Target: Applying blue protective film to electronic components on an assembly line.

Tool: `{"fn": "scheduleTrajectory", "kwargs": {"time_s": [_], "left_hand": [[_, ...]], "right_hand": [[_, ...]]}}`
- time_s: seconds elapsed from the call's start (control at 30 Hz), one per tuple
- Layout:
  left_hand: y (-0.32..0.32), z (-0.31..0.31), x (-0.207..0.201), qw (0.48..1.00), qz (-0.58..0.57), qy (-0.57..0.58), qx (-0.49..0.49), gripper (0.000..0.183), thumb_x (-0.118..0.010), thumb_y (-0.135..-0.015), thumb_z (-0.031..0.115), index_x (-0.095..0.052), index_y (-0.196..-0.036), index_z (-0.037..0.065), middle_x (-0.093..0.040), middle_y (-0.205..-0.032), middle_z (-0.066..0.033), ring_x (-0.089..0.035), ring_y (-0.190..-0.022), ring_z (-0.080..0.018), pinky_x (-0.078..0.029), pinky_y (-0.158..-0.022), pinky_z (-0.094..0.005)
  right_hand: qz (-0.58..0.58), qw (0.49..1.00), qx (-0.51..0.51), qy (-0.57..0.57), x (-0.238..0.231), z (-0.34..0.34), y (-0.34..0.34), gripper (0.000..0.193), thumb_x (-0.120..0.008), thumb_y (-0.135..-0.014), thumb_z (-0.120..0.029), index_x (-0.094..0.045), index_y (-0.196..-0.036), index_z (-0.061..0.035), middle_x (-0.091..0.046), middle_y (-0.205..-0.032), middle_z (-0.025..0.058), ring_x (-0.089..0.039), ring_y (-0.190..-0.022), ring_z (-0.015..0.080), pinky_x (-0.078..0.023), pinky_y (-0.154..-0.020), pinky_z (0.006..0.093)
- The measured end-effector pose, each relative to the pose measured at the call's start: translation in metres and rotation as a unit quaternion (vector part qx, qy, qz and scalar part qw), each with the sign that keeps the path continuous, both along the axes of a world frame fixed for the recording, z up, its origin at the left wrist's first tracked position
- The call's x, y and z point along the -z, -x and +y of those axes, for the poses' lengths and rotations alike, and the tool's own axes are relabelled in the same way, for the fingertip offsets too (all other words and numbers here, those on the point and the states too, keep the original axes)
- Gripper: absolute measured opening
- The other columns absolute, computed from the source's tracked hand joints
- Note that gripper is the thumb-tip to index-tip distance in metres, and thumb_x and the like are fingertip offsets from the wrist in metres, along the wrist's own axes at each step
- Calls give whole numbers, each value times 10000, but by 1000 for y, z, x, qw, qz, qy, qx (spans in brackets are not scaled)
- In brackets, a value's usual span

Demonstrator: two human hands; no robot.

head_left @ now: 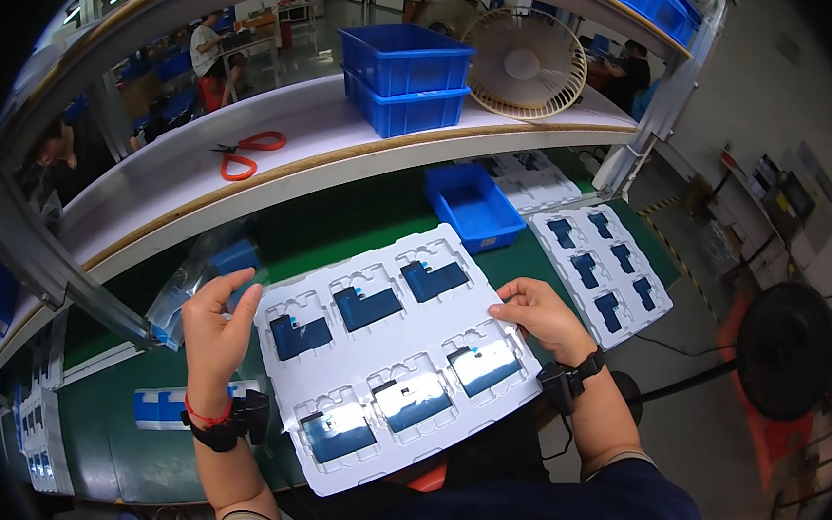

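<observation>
A white moulded plastic tray (370, 352) lies in front of me, its near side reaching past the bench edge. Its recesses hold several flat dark-blue parts (369, 307), roughly L-shaped, with small light-blue tabs; the near ones are glossy with reflected light. My right hand (550, 319) pinches the tray's right edge, thumb on top and the other fingers partly hidden. Beside the left edge, my left hand (216, 322) is raised with thumb and fingers apart and nothing between them. Each wrist wears a black strapped device.
A similar filled tray (599, 274) sits at the right, behind an empty-looking blue bin (476, 206). On the shelf are orange-handled scissors (248, 154), stacked blue bins (406, 78) and a fan (521, 65). Clear plastic bags (202, 277) lie left; another fan (788, 350) stands right.
</observation>
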State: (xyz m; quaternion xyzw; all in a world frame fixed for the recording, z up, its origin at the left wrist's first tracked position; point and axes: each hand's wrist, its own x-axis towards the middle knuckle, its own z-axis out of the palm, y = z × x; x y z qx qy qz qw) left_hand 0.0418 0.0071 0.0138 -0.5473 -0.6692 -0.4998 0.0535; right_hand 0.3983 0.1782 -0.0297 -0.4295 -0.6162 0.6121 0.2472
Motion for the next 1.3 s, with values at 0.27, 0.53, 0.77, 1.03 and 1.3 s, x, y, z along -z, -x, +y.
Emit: {"fn": "scheduleTrajectory", "kwargs": {"time_s": [0.27,0.53,0.77,1.03,1.3], "left_hand": [[-8,-4,-10,999,16,20,19,208,-685,-795,140,-684,-930,-18,-683,-876,-167,-664,-736,-258,-503,-607,-310],[-7,-6,-8,999,22,24,12,234,-679,-784,168,-687,-923,-20,-680,-880,-184,-662,-715,-284,-507,-603,-321],[-8,-3,-7,999,15,24,17,228,-680,-791,159,-693,-958,4,-689,-882,-160,-649,-677,-212,-478,-565,-276],[-4,-5,-5,1000,15,7,10,246,-674,-793,170,-684,-953,-16,-681,-896,-179,-646,-637,-239,-490,-551,-291],[-3,4,3,1000,0,6,-2,225,-686,-791,142,-684,-957,-10,-685,-876,-158,-643,-682,-212,-478,-573,-285]], "right_hand": [[-79,995,-51,-22,-4,3,-9,214,-745,-769,-123,-567,-846,-32,-594,-662,4,-557,-543,66,-438,-438,204],[-63,992,-108,-13,-15,-6,-18,264,-737,-787,-136,-512,-896,-51,-597,-757,11,-549,-630,60,-441,-567,189],[199,971,-99,84,-27,-35,-3,345,-688,-801,-113,-486,-1057,0,-610,-976,98,-600,-879,131,-483,-810,263],[248,968,-29,9,-25,-59,-17,518,-626,-748,-50,-441,-1221,57,-589,-1092,146,-591,-977,182,-453,-895,282],[337,920,173,-100,-7,-52,-134,460,-503,-885,-77,-378,-1307,56,-553,-1191,167,-583,-1046,213,-459,-923,312]]}}
